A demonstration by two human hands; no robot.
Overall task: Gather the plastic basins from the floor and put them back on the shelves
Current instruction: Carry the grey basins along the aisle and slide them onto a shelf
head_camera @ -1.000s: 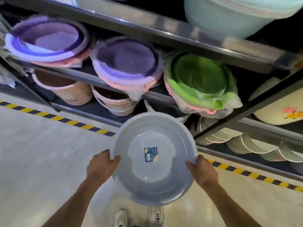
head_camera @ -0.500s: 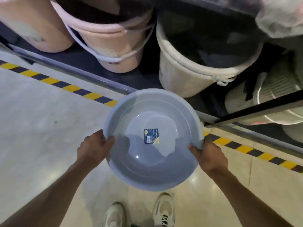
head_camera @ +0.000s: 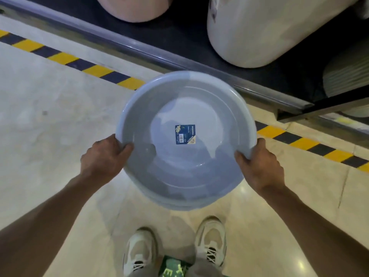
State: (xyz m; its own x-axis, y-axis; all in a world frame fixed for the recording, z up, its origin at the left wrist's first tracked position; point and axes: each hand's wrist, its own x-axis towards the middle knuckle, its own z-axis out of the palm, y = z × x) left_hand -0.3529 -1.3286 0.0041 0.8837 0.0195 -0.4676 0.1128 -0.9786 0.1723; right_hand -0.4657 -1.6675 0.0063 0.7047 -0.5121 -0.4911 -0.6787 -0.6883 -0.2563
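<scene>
I hold a round grey-blue plastic basin (head_camera: 185, 108) in front of me, open side up, with a small blue label stuck in its bottom. A second rim shows under it, so it looks like a nested stack. My left hand (head_camera: 101, 156) grips the rim on the left, thumb inside. On the right edge my right hand (head_camera: 259, 164) grips the rim the same way. The basin hangs above the floor, just in front of the bottom shelf's metal edge (head_camera: 139, 50).
On the bottom shelf stand a pink bucket (head_camera: 131, 9) and a white bucket (head_camera: 259, 33), with ribbed white ware (head_camera: 347, 76) at the right. Yellow-black hazard tape (head_camera: 65, 58) runs along the floor before the shelf. My two shoes (head_camera: 139, 252) are below the basin.
The view has tilted down from the upper shelves to the bottom shelf and floor. The basin stays held in both hands and sits lower, close to the bottom shelf edge.
</scene>
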